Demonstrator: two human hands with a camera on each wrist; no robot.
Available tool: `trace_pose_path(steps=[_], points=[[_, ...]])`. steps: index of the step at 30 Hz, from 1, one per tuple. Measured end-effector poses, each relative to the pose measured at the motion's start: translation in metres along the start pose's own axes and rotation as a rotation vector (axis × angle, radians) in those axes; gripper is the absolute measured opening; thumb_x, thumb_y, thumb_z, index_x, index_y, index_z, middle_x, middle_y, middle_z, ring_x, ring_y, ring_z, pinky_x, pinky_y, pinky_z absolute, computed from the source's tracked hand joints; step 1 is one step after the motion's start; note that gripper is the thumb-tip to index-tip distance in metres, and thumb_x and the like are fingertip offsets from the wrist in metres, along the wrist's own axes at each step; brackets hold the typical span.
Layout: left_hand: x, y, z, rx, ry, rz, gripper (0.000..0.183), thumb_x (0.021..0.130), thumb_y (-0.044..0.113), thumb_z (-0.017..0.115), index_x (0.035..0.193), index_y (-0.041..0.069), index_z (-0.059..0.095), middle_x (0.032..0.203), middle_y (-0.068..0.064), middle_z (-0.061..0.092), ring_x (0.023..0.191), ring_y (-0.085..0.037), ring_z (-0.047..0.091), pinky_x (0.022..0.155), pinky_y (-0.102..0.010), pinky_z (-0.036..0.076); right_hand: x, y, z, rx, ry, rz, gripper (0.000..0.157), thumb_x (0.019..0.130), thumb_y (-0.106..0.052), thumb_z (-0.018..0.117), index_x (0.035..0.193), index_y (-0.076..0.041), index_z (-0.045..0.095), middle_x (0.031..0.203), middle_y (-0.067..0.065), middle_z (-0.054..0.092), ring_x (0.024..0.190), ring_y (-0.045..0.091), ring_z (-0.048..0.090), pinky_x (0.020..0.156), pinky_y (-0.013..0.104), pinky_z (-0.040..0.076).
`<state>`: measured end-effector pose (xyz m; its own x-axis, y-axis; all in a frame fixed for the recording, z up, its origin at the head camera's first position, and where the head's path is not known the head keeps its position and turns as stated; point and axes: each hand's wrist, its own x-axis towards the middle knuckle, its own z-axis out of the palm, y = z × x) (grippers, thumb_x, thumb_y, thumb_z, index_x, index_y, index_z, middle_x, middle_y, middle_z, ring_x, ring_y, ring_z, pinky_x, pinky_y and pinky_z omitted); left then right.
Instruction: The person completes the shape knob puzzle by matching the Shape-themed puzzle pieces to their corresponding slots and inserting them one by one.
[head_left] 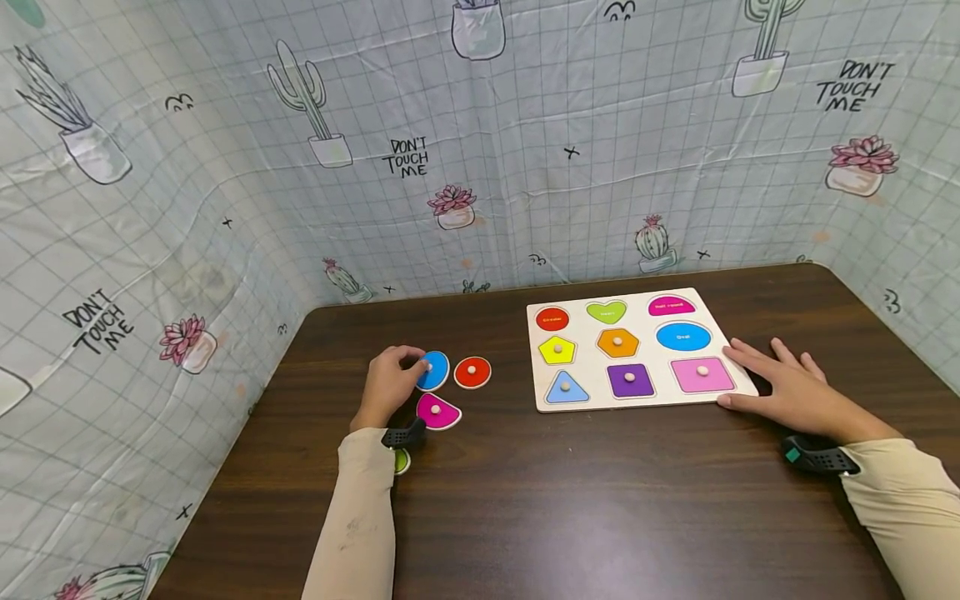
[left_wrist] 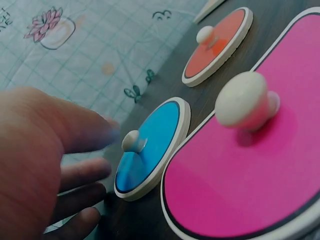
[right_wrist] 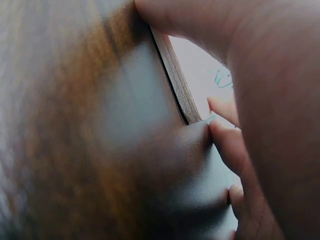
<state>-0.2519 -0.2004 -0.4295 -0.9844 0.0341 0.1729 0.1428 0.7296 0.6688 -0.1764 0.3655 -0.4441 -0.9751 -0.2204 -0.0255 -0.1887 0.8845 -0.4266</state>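
Note:
My left hand (head_left: 388, 382) is beside a blue oval puzzle piece (head_left: 433, 372). In the left wrist view the thumb and fingers are spread just short of the piece's round knob (left_wrist: 131, 141), holding nothing. A red round piece (head_left: 472, 372) lies to its right, and a magenta half-round piece (head_left: 438, 411) lies nearer me. A green piece (head_left: 402, 461) is partly hidden by my left wrist. With fingers spread, my right hand (head_left: 798, 394) touches the right edge of the wooden shape puzzle board (head_left: 592, 397).
On the board, the yellow pentagon (head_left: 557, 350), orange hexagon (head_left: 618, 342), light-blue triangle (head_left: 566, 387), purple square (head_left: 630, 380) and pink rectangle (head_left: 702, 374) have knobs. The circle, heart, half-round and oval places show printed words. A patterned cloth (head_left: 510, 150) hangs behind the brown table (head_left: 570, 508).

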Motion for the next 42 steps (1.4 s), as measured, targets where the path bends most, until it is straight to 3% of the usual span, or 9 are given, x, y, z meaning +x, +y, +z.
trace_pose_path(steps=[10,24,33,42], points=[[0.001,0.000,0.000,0.043,-0.029,-0.001,0.028,0.093,0.022,0.071,0.113,0.002,0.073,0.116,-0.017,0.065,0.106,-0.034,0.059,0.094,-0.047,0.049,0.000,0.001,0.000,0.008,0.003,0.001,0.093,0.088,-0.057,0.069,0.156,-0.006,0.031,0.161,0.025,0.021,0.141,0.063,0.001,0.104,0.078,-0.006],[0.000,0.003,0.003,0.098,-0.011,0.006,0.027,0.090,0.026,0.076,0.102,0.001,0.076,0.113,-0.018,0.065,0.106,-0.037,0.056,0.093,-0.050,0.047,0.000,0.002,0.002,0.011,-0.005,0.004,0.093,0.088,-0.057,0.068,0.156,-0.006,0.031,0.161,0.024,0.021,0.141,0.063,0.001,0.104,0.078,-0.006],[-0.001,0.010,0.001,0.119,-0.015,-0.052,0.028,0.090,0.025,0.076,0.101,0.000,0.076,0.114,-0.018,0.066,0.105,-0.035,0.060,0.094,-0.048,0.050,0.003,0.003,0.001,0.000,-0.003,0.003,0.094,0.088,-0.058,0.068,0.157,-0.007,0.030,0.161,0.024,0.021,0.141,0.063,0.000,0.104,0.078,-0.006],[0.000,0.010,0.002,0.137,-0.016,-0.031,0.024,0.091,0.021,0.075,0.104,0.001,0.077,0.114,-0.018,0.066,0.105,-0.036,0.060,0.094,-0.049,0.049,0.002,0.002,0.001,0.001,-0.004,0.008,0.094,0.088,-0.058,0.068,0.156,-0.006,0.031,0.161,0.025,0.022,0.141,0.063,0.001,0.104,0.079,-0.005]])
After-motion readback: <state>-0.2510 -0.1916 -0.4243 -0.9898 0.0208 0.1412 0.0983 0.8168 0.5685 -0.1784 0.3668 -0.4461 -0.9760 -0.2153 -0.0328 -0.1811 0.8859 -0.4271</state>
